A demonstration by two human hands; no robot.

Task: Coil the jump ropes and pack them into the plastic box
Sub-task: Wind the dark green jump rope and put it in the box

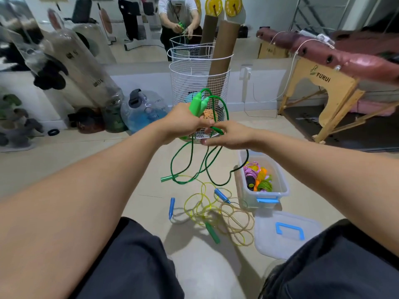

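Observation:
My left hand [183, 121] grips the two bright green handles [197, 103] of a green jump rope [190, 160], held up in front of me. My right hand [228, 135] pinches a strand of the same rope just right of the left hand. The rope's loops hang down towards the floor. The clear plastic box [280, 190] with blue latches stands open on the floor at the right, with several coiled ropes [258, 176] inside. More loose ropes [216, 208], yellow and tan with blue and green handles, lie tangled on the floor beside the box.
The box lid [285, 231] with a blue handle lies on the floor near my right knee. A white wire basket [198, 83] with cardboard tubes stands just behind my hands. Water jugs [144, 111] sit left, a wooden-legged massage table [328, 83] right.

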